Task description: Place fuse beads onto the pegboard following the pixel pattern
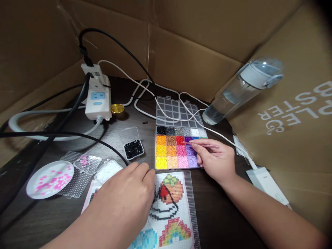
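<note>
Pink tweezers point(207, 144) are pinched in my right hand point(214, 157), their tips over the red beads point(179, 140) in the compartment box point(155, 152). The box's clear lid lies folded back behind it. My left hand point(129, 190) rests at the left part of the pattern sheet point(186, 193), fingers bent downward; their tips are hidden, and so is anything between them. On the sheet a clear pegboard carries black beads in curved lines and a patch of red beads point(164, 191), beside a printed orange fruit point(175, 192) and a rainbow point(175, 232).
A small box of black beads point(133, 148), a white bead box point(109, 171) and a white plate of pink beads point(49, 186) lie left. Behind are a gold cup point(117, 109), a power strip point(98, 100) and cables. A leaning bottle point(230, 97) and a white adapter point(267, 186) are right.
</note>
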Motion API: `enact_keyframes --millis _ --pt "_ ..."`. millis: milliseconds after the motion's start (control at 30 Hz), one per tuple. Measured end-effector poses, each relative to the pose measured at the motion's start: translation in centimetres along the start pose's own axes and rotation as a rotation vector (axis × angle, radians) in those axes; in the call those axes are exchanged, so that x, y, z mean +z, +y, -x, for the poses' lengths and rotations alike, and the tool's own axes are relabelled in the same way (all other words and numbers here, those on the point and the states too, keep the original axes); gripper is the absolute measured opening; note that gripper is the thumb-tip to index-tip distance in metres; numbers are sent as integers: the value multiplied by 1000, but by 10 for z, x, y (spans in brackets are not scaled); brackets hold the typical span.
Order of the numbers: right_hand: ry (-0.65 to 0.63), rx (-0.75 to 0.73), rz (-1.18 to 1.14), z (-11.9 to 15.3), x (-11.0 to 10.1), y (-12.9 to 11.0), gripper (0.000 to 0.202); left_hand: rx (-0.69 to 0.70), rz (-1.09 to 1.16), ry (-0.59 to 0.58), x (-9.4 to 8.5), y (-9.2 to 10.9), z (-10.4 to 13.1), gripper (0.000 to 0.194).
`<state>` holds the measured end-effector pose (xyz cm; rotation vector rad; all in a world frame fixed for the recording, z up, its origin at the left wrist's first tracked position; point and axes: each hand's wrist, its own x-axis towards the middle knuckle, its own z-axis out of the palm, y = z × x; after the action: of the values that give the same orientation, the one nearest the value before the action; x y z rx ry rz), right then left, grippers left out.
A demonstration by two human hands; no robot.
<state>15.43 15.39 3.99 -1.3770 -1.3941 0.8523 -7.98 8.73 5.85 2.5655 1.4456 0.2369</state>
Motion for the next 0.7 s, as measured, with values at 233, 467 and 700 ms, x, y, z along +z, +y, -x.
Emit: enact_keyframes --millis 233,467,700 --pt "25 19 -6 -1 -1 1 13 -16 39 18 1 -1 1 27" --pt "19 31 -21 -1 1 2 14 -13 42 15 2 -1 1 26" --pt "15 28 -14 -2 1 1 15 -36 65 25 2 -1 1 26"
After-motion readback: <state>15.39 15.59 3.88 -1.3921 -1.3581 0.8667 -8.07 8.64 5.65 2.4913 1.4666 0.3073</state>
